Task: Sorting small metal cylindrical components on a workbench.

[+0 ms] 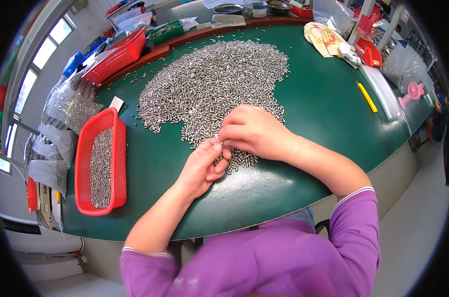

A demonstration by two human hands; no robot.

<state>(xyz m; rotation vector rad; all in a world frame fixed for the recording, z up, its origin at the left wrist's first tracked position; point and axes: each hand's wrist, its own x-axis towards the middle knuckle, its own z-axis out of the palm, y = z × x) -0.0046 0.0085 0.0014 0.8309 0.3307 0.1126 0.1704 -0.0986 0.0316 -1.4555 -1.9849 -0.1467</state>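
A large heap of small silvery metal pins [214, 84] is spread over the green table [323, 109]. My left hand [202, 168] rests at the heap's near edge, its thumb and fingers pinched on one small pin. My right hand [251, 131] lies curled over the near side of the heap, its fingertips meeting those of the left hand. What the right fingers enclose is hidden. Both purple sleeves come in from the lower edge.
A red basket [118, 163] partly filled with pins stands at the left. Another red basket [118, 57] and clear bags of pins [71, 104] lie at the far left. A yellow tool [367, 96], a pink funnel [412, 94] and bags sit at the right.
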